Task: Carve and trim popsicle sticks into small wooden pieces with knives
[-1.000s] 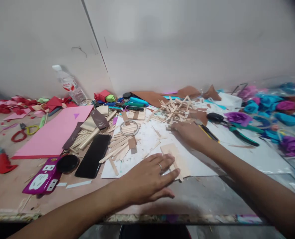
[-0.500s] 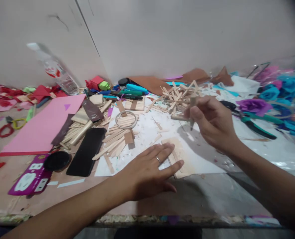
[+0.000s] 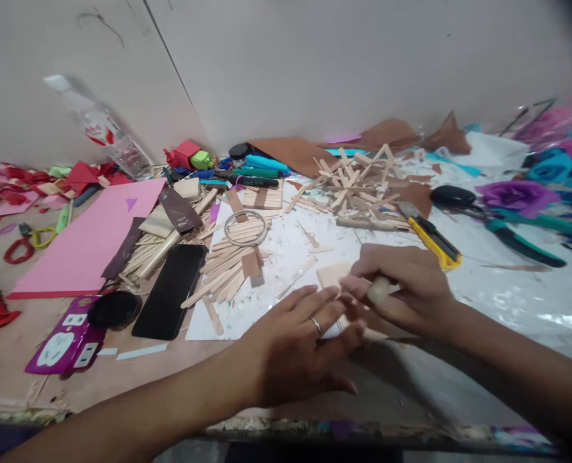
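While left hand [image 3: 298, 344] lies open, fingers spread, on small wooden panel [image 3: 331, 275] atop white sheet [image 3: 286, 257] near table [image 3: 179, 376] edge, right hand [image 3: 406, 286] closes around pale round-tipped tool [image 3: 379, 290] just beside panel

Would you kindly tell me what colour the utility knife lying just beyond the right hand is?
The utility knife is yellow and black; the head view shows it.

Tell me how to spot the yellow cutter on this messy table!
Start at the big white sheet, then go to the right hand, which grips a pale stick. Just behind that hand, beside the pile of wooden sticks, lies the cutter. It is the only yellow-and-black tool; the pliers next to it have green handles.
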{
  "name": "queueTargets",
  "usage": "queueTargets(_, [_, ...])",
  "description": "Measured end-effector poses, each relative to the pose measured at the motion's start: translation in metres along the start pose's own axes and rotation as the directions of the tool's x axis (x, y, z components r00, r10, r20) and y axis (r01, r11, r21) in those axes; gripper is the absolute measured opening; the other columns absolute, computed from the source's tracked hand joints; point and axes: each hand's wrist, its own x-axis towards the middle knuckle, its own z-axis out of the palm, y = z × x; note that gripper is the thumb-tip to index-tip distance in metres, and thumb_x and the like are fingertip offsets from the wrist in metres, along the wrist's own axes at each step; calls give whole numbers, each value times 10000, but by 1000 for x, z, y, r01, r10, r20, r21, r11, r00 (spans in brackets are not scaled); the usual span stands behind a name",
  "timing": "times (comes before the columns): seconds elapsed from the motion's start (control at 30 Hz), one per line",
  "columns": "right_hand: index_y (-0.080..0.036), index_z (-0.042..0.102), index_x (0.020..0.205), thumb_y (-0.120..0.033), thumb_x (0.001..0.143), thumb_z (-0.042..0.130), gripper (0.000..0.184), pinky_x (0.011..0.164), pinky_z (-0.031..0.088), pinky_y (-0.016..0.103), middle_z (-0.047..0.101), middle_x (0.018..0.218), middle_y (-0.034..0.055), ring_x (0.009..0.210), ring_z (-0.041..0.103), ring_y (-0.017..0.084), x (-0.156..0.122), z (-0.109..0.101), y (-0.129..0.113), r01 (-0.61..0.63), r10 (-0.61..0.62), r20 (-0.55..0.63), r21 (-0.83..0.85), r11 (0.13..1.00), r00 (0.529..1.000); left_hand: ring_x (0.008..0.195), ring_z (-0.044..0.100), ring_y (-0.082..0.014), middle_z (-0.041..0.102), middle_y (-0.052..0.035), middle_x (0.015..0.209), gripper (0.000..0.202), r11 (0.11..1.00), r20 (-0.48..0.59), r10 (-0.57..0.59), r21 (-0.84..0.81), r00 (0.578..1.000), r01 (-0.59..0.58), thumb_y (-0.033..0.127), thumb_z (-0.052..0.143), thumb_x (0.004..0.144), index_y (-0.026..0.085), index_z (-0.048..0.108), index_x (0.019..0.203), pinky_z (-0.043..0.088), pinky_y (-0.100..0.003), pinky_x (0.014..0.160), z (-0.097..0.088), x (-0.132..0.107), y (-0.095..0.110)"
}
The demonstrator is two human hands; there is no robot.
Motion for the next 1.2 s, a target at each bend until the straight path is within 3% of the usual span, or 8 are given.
queueTargets(0.1, [-183, 602, 846, -172, 954, 680, 134, 531, 319, 270, 555, 661, -22, 563, 474, 101, 1, 1, 2, 105, -96, 77, -124, 987, 992, 961, 657, -267, 706, -131, 1023, 292, 972, -103, -225, 47, 969, 231, 353, 505, 1055, 119, 677, 1082, 541, -421, 845, -20, -1, -18])
queueTargets(0.17, [-180, 601, 831, -177, 971, 655, 150, 532, 330, 263, 566, 656, -18, 558, 482, 100, 2, 1, 2, 104, -91, 101, -139, 985, 991, 885, 636, -251, 671, -107, 923, 256, 930, -51, -359, 61, 932, 362, 262, 471, 1050, 128, 676, 972, 518, -404, 799, -32, -2, -31])
queueTargets(0.23, [-182, 601, 815, -180, 989, 626, 176, 533, 339, 256, 570, 640, -20, 547, 485, 100, 3, 1, 2, 101, -86, 114, -141, 985, 990, 880, 632, -252, 653, -102, 917, 234, 909, 33, -414, 70, 910, 411, 271, 509, 1030, 133, 685, 961, 498, -389, 776, -39, -4, -41])
queueTargets(0.37, [-182, 612, 801, -188, 1003, 602, 203, 539, 345, 255, 576, 621, -19, 539, 489, 105, 4, -1, 3, 109, -90, 130, -152, 982, 987, 846, 627, -234, 643, -88, 904, 204, 900, 219, -428, 18, 877, 435, 252, 558, 1003, 145, 713, 922, 467, -362, 762, -38, -6, -47])
queueTargets(0.5, [-182, 611, 806, -203, 1015, 593, 211, 547, 345, 254, 599, 625, -16, 545, 495, 104, 3, -3, 3, 129, -110, 151, -121, 984, 982, 837, 626, -208, 658, -83, 904, 204, 879, 210, -437, -105, 875, 465, 128, 527, 979, 137, 729, 954, 450, -324, 742, -32, -7, -48])
queueTargets(0.63, [-184, 601, 789, -211, 1020, 585, 234, 535, 325, 265, 593, 608, -19, 532, 495, 102, 3, -1, 6, 119, -104, 146, -99, 988, 984, 837, 627, -214, 670, -90, 892, 211, 885, 224, -417, -123, 881, 450, 92, 539, 953, 130, 747, 954, 435, -324, 734, -34, -8, -51])
queueTargets(0.97, [-182, 622, 808, -177, 1011, 602, 204, 542, 357, 257, 642, 603, -12, 530, 565, 97, 2, 0, 9, 55, -52, 201, -6, 998, 978, 784, 661, -191, 736, -53, 851, 203, 892, 67, -401, -197, 914, 406, 95, 542, 962, 165, 728, 1003, 437, -295, 707, -26, -14, -62])
queueTargets(1.2, [-185, 631, 835, -178, 1003, 622, 168, 553, 366, 253, 651, 630, -17, 546, 562, 97, 2, -2, 13, 56, -52, 211, -12, 998, 976, 823, 688, -191, 762, -63, 928, 193, 840, 11, -497, -244, 868, 484, 97, 577, 952, 161, 708, 1078, 457, -290, 719, -24, -13, -63])
